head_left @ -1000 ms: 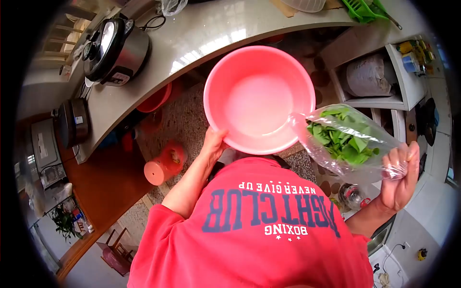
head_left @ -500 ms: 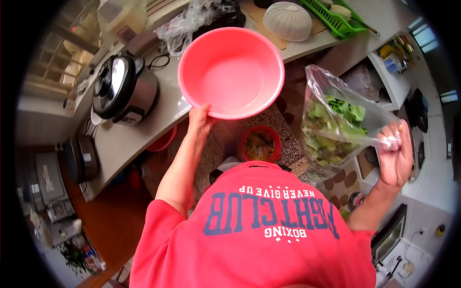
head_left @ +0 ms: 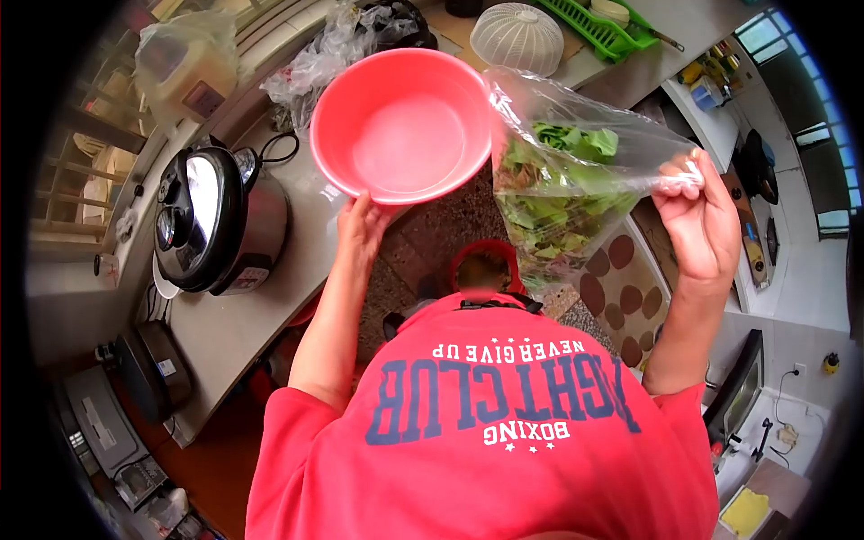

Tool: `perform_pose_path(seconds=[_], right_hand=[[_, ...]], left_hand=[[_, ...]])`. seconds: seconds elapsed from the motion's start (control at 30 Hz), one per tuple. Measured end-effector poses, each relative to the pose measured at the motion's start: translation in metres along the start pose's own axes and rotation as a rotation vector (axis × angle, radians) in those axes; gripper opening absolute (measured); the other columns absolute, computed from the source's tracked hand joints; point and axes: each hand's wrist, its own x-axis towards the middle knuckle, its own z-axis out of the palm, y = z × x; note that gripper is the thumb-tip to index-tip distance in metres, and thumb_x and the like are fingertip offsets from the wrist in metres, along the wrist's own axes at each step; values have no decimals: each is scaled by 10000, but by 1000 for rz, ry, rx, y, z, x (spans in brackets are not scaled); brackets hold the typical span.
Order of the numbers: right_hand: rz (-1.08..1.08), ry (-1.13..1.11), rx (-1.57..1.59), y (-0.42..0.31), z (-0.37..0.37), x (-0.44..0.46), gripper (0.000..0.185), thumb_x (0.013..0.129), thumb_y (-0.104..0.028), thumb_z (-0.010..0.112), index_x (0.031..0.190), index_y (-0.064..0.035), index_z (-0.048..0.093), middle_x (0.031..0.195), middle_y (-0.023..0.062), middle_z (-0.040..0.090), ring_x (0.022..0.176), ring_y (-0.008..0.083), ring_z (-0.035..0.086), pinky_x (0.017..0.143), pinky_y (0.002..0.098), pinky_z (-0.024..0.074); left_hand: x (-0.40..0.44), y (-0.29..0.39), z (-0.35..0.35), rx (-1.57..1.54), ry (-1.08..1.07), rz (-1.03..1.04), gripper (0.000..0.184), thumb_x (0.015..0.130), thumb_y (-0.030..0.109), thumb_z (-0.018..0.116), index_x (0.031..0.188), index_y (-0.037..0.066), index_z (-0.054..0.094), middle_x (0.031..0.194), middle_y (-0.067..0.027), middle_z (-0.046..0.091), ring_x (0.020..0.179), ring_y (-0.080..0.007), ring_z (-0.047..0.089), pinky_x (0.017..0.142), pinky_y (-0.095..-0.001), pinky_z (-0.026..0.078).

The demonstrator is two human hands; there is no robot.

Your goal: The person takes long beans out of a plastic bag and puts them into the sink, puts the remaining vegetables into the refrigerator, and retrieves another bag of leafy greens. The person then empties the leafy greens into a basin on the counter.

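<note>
Evidently the step in hand is holding two things up at once: a pink basin [head_left: 405, 126] at the upper centre of the frame, its open side towards the camera, and a clear plastic bag [head_left: 621, 139] of leafy greens [head_left: 562, 207] just right of it; the bag's left corner meets the basin's right rim in the view, though whether they touch I cannot tell. The left hand [head_left: 360, 225] has its fingers closed on the basin's near rim; the right hand [head_left: 697, 211] has its fingers bunched tightly around the gathered end of the bag, while the greens hang towards the wider end. Judging from this, the next move calls for a firm rim grip, as one hand bears the basin, and a controlled hold on the slack, swinging bag.

Below the basin, near the centre, sits a red container [head_left: 516, 263], its contents too blurred to name; at left, a pressure cooker [head_left: 267, 225] stands on the counter [head_left: 238, 324], with crumpled plastic [head_left: 315, 65] above it; along the top edge are a pale mesh dome [head_left: 517, 40] and a green rack [head_left: 598, 34].
</note>
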Motion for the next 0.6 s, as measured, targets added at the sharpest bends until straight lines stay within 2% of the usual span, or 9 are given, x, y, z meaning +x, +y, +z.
perform_pose_path(seconds=[0.07,0.1,0.13,0.17,0.2,0.27,0.37,0.53,0.6], right_hand=[[-22,6,-59,10,15,7,103,956,-93,507,890,-14,511,714,10,431,648,114,415,676,294,398],[-27,-4,-62,13,20,9,114,955,-97,510,877,-13,513,717,15,433,650,114,417,675,297,401],[-26,-11,-63,17,25,12,114,955,-97,510,877,-13,513,717,15,433,650,114,417,675,297,401],[-11,-16,-59,20,31,15,109,964,-93,493,894,-11,505,719,12,420,655,113,409,680,290,395],[4,-20,-55,23,37,17,104,973,-90,476,911,-9,497,722,8,406,660,111,400,686,284,389],[7,-34,-99,33,48,21,101,973,-91,476,923,-8,505,724,7,410,663,107,407,688,283,390],[15,-61,-154,45,64,30,93,965,-88,491,934,-3,516,734,15,438,672,111,435,699,291,403],[39,-138,-299,74,95,62,119,960,-92,513,991,19,543,763,7,458,682,100,463,723,305,440],[110,-160,-381,87,106,86,127,934,-115,569,976,5,570,784,14,509,702,107,508,721,323,489]], left_hand=[[-17,-8,-22,97,-30,-313,283,900,240,603,1088,34,552,993,-101,624,890,-238,627,807,-441,545],[-41,-8,-13,143,-156,-432,279,877,223,634,1076,39,569,967,-105,635,873,-250,625,802,-438,543],[-65,-2,9,225,-199,-565,369,851,218,667,1152,45,542,1016,-112,635,890,-264,623,812,-446,539],[-80,0,21,256,-363,-632,566,827,253,705,1297,59,456,1137,-131,603,1002,-281,592,870,-450,509],[-83,-6,28,254,-518,-662,775,818,331,719,1429,112,297,1314,-125,507,1110,-269,554,940,-472,463],[-82,-13,56,310,-688,-476,974,778,365,755,1491,167,122,1446,-115,344,1238,-265,451,981,-470,421],[-74,-23,94,145,-833,-346,1027,778,353,759,1493,189,39,1468,-122,292,1294,-278,388,1025,-462,372],[-57,-42,102,-53,-909,-410,976,763,292,783,1463,184,113,1431,-83,352,1278,-276,410,1029,-494,376],[-59,-42,103,-95,-903,-471,850,781,347,759,1436,145,257,1376,-69,437,1264,-265,439,1006,-514,402]])
